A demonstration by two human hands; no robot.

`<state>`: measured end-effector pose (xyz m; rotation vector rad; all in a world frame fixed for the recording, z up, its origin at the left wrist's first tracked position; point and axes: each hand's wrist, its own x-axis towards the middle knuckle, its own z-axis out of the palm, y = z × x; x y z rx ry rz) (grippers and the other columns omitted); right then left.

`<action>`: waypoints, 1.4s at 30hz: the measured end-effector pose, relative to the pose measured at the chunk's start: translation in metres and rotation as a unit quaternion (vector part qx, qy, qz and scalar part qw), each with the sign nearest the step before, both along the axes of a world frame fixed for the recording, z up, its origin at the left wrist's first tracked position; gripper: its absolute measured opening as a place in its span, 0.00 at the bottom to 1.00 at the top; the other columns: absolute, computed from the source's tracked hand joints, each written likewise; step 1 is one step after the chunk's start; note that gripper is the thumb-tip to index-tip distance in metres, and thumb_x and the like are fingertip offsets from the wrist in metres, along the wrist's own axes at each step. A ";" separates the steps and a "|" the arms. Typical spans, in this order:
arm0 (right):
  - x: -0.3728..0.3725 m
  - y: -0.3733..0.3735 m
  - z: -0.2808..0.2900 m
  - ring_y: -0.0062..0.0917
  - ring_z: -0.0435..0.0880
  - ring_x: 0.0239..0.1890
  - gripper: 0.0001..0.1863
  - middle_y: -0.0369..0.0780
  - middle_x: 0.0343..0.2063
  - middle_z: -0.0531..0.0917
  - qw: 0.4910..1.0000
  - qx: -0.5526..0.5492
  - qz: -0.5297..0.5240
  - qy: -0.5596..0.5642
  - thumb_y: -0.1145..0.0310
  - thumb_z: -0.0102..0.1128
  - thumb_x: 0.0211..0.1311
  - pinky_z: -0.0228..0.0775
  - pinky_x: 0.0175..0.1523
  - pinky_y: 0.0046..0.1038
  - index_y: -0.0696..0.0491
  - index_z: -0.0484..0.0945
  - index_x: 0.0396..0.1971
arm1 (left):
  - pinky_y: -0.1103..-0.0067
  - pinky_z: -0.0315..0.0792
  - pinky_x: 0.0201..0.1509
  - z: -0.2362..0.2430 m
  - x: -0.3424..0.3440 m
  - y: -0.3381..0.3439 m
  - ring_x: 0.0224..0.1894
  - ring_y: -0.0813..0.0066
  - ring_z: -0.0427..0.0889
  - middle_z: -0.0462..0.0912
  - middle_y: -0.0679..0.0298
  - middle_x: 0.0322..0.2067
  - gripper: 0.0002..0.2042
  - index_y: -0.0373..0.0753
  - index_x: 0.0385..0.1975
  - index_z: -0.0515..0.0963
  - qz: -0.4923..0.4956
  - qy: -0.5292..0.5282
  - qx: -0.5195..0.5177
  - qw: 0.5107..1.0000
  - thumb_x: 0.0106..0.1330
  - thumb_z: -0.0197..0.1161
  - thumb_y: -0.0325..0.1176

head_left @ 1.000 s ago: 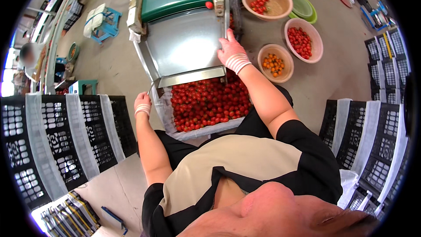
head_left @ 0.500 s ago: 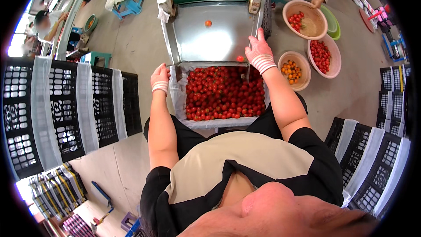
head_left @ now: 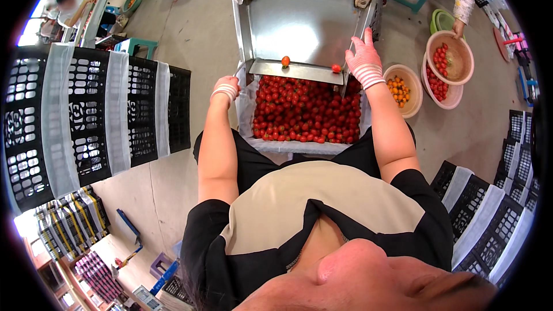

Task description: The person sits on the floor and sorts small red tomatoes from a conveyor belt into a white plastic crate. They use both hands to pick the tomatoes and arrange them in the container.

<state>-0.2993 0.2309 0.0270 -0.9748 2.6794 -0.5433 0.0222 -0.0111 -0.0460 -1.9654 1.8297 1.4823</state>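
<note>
A metal chute slopes down to a crate of red cherry tomatoes lined with white sheeting. Across the chute's lower end stands a metal flap, with one orange-red tomato and one red tomato against it. My left hand, in a striped-cuff glove, is closed beside the chute's left corner, apparently around the end of a thin metal rod at the flap. On the chute's right rim rests my right hand, fingers spread, holding nothing.
Right of the crate stand a basin of orange tomatoes and a basin of red ones. A co-worker's hand holds another basin tilted over the latter. Black crates are stacked at left, more at right.
The flap has swung up across the chute's end, and my left hand has curled closed. Both loose tomatoes now lie at the flap. The co-worker's basin has moved over the red-tomato basin.
</note>
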 end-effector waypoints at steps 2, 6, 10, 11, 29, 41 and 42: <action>0.002 -0.003 -0.001 0.40 0.73 0.54 0.25 0.45 0.68 0.49 1.000 -0.006 0.009 0.002 0.61 0.57 0.54 0.67 0.58 0.38 0.49 0.72 0.53 | 0.73 0.71 0.22 -0.032 0.014 -0.009 0.19 0.70 0.77 0.81 0.60 0.23 0.09 0.37 0.34 0.77 -0.117 -0.119 -0.031 0.985 0.62 0.51 0.33; -0.002 0.001 -0.003 0.41 0.74 0.53 0.24 0.45 0.68 0.49 1.000 -0.005 0.000 0.008 0.61 0.57 0.53 0.68 0.57 0.38 0.50 0.73 0.52 | 0.68 0.73 0.46 -0.013 -0.008 0.016 0.45 0.60 0.80 0.80 0.52 0.42 0.14 0.37 0.42 0.79 -0.267 -0.287 -0.054 0.919 0.59 0.50 0.31; -0.001 0.004 0.000 0.41 0.75 0.53 0.24 0.44 0.67 0.50 1.000 -0.019 0.006 -0.005 0.61 0.57 0.53 0.68 0.57 0.39 0.50 0.74 0.52 | 0.68 0.71 0.54 -0.018 -0.009 0.021 0.54 0.57 0.76 0.78 0.54 0.50 0.18 0.37 0.47 0.77 -0.254 -0.325 -0.016 0.911 0.57 0.52 0.31; -0.002 0.004 -0.002 0.41 0.75 0.53 0.24 0.44 0.67 0.50 1.000 -0.022 0.007 -0.008 0.61 0.57 0.53 0.68 0.57 0.39 0.50 0.74 0.52 | 0.67 0.71 0.55 -0.020 -0.010 0.022 0.55 0.56 0.76 0.77 0.55 0.51 0.18 0.37 0.48 0.77 -0.244 -0.331 -0.008 0.911 0.57 0.52 0.32; -0.008 0.007 -0.010 0.41 0.74 0.54 0.26 0.42 0.68 0.49 0.999 -0.023 0.013 -0.029 0.59 0.56 0.54 0.67 0.58 0.38 0.49 0.71 0.55 | 0.69 0.75 0.48 -0.047 0.009 0.019 0.48 0.54 0.80 0.77 0.48 0.48 0.20 0.38 0.50 0.73 -0.237 -0.281 -0.120 0.922 0.58 0.54 0.38; -0.067 0.058 -0.089 0.41 0.67 0.61 0.33 0.51 0.58 0.69 0.985 -0.004 -0.137 -0.101 0.59 0.54 0.50 0.59 0.64 0.33 0.55 0.65 0.59 | 0.66 0.77 0.41 -0.052 0.051 0.046 0.40 0.61 0.81 0.77 0.56 0.50 0.29 0.38 0.52 0.74 -0.222 -0.318 0.217 0.896 0.57 0.61 0.54; -0.064 0.061 -0.095 0.41 0.67 0.61 0.34 0.51 0.58 0.69 0.980 0.058 -0.141 -0.125 0.58 0.53 0.50 0.59 0.64 0.32 0.55 0.65 0.60 | 0.68 0.77 0.40 -0.055 0.059 0.051 0.40 0.60 0.81 0.77 0.56 0.51 0.30 0.38 0.53 0.73 -0.223 -0.308 0.222 0.898 0.57 0.61 0.55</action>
